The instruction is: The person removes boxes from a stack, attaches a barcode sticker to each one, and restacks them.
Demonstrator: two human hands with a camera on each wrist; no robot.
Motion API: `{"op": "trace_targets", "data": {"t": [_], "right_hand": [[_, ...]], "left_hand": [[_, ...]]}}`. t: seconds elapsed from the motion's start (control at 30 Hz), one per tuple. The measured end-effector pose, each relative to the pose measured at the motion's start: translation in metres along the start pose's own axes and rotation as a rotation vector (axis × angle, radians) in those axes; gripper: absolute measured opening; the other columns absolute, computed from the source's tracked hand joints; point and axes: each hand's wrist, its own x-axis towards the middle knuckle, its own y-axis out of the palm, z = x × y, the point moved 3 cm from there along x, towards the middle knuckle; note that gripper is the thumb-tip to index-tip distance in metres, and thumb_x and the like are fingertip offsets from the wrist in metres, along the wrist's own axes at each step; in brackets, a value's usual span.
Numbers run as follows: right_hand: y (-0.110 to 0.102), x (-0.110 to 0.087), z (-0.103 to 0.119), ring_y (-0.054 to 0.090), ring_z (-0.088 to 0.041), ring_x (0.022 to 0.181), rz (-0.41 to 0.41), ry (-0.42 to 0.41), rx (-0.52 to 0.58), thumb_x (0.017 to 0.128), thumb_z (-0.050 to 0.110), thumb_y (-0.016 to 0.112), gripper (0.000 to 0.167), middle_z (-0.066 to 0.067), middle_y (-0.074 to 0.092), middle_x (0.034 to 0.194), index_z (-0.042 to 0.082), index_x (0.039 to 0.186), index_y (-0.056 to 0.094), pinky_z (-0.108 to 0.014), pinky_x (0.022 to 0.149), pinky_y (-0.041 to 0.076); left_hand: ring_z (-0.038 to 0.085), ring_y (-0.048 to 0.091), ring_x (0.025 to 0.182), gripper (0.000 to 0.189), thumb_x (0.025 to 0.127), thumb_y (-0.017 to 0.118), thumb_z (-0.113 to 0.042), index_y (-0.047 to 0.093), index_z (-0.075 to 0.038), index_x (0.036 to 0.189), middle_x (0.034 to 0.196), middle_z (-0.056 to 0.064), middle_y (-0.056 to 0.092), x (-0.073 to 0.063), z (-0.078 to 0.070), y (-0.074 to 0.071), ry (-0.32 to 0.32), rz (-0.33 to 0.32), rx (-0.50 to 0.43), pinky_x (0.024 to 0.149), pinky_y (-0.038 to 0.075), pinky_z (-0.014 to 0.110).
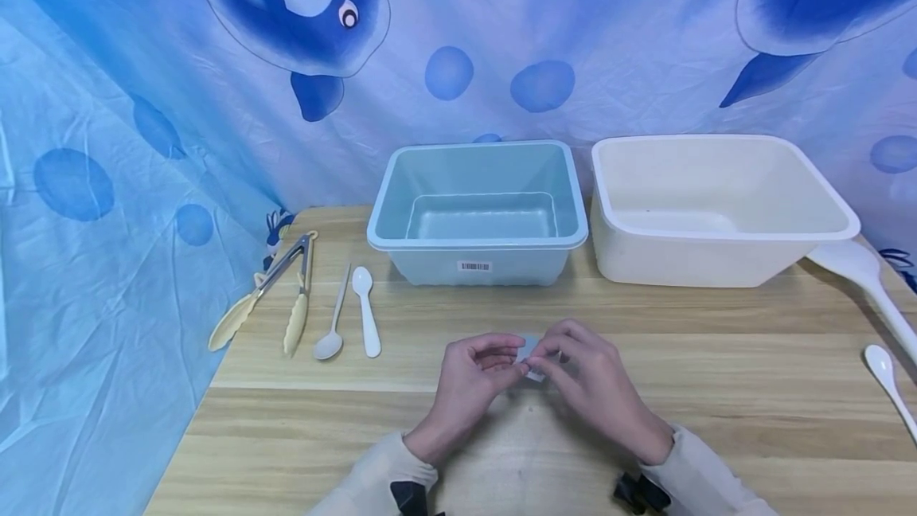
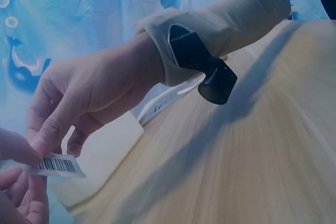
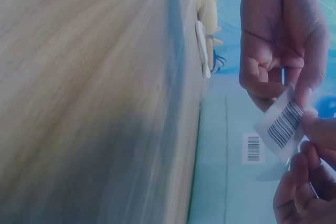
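A small white barcode label (image 3: 281, 124) is held up between both hands, close over the table in front of the blue basin. My left hand (image 1: 467, 377) pinches one edge of it with the thumb and fingers. From the other side, my right hand (image 1: 598, 377) pinches the same edge, the two thumb tips almost meeting. In the left wrist view the barcode label (image 2: 58, 165) juts out past the fingertips with its stripes showing. Fingers partly cover it in the head view.
A blue basin (image 1: 478, 244) with its own barcode sticker (image 1: 475, 267) and a white basin (image 1: 680, 261) stand at the back. Tongs (image 1: 299, 293) and two spoons (image 1: 367, 313) lie left. A large white ladle (image 1: 870, 281) and a small white spoon (image 1: 884, 377) lie right.
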Motion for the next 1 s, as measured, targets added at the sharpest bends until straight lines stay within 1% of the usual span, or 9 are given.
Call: {"op": "trace_targets", "data": {"t": [0.2,0.33,0.4,0.43,0.57,0.7,0.87,0.93,1.0], "right_hand": [[0.000,-0.001,0.000,0.058,-0.002,0.079,0.060,0.004,0.024,0.081,0.010,0.075,0.009,0.009,0.063,0.089,0.015,0.083,0.069,-0.018,0.068,0.054],[-0.001,-0.003,-0.001,0.059,-0.002,0.080,0.078,-0.007,0.041,0.081,0.008,0.075,0.010,0.008,0.063,0.089,0.015,0.084,0.068,-0.018,0.070,0.055],[-0.001,-0.003,-0.001,0.059,-0.002,0.079,0.080,-0.011,0.046,0.079,0.006,0.075,0.013,0.008,0.063,0.089,0.014,0.085,0.068,-0.018,0.070,0.055],[-0.002,-0.003,-0.002,0.059,-0.002,0.079,0.082,-0.013,0.049,0.078,0.004,0.076,0.015,0.008,0.063,0.089,0.014,0.085,0.067,-0.018,0.070,0.055],[-0.003,-0.006,-0.003,0.058,-0.001,0.078,0.090,-0.010,0.056,0.077,0.003,0.076,0.017,0.008,0.063,0.089,0.014,0.085,0.067,-0.017,0.068,0.054],[-0.005,-0.009,-0.004,0.058,-0.001,0.077,0.069,-0.052,0.070,0.078,0.005,0.076,0.016,0.008,0.063,0.089,0.015,0.086,0.067,-0.014,0.068,0.052],[-0.009,-0.012,-0.004,0.057,-0.001,0.075,0.065,-0.066,0.105,0.080,0.005,0.075,0.016,0.008,0.063,0.088,0.016,0.087,0.067,-0.011,0.066,0.050],[-0.011,-0.013,-0.005,0.058,0.000,0.075,0.073,-0.052,0.108,0.078,0.003,0.076,0.018,0.008,0.063,0.088,0.016,0.087,0.067,-0.012,0.065,0.051],[-0.012,-0.014,-0.006,0.058,0.000,0.074,0.075,-0.042,0.105,0.078,0.003,0.076,0.017,0.008,0.063,0.087,0.016,0.086,0.068,-0.013,0.064,0.051]], "left_hand": [[0.021,0.070,0.091,0.037,0.074,0.075,0.005,0.065,0.013,0.108,0.109,0.032,0.066,0.001,0.004,-0.004,-0.017,0.021,-0.026,0.081,0.057,0.022],[0.033,0.069,0.096,0.039,0.072,0.075,0.008,0.064,0.013,0.109,0.109,0.032,0.066,0.002,0.008,-0.007,-0.023,0.028,-0.032,0.082,0.057,0.024],[0.034,0.069,0.097,0.040,0.071,0.075,0.009,0.065,0.012,0.109,0.109,0.030,0.067,0.003,0.011,-0.009,-0.030,0.026,-0.032,0.083,0.057,0.024],[0.034,0.069,0.097,0.040,0.070,0.075,0.010,0.065,0.011,0.109,0.109,0.029,0.067,0.004,0.012,-0.010,-0.032,0.026,-0.033,0.084,0.057,0.025],[0.023,0.070,0.094,0.040,0.070,0.073,0.014,0.066,0.010,0.109,0.108,0.026,0.069,0.006,0.018,-0.014,-0.041,0.019,-0.028,0.083,0.057,0.025],[0.023,0.070,0.094,0.040,0.070,0.070,0.015,0.065,0.011,0.110,0.107,0.027,0.068,0.008,0.022,-0.018,-0.035,0.016,-0.004,0.082,0.058,0.024],[0.025,0.069,0.093,0.039,0.071,0.067,0.014,0.065,0.011,0.111,0.103,0.026,0.069,0.006,0.028,-0.022,-0.025,0.024,0.080,0.080,0.057,0.022],[0.024,0.069,0.090,0.039,0.071,0.066,0.014,0.066,0.010,0.110,0.100,0.024,0.070,0.005,0.030,-0.024,-0.006,0.039,0.158,0.078,0.057,0.021],[0.022,0.069,0.087,0.039,0.071,0.064,0.014,0.066,0.008,0.109,0.098,0.022,0.070,0.004,0.031,-0.024,0.031,0.058,0.261,0.075,0.058,0.020]]}}
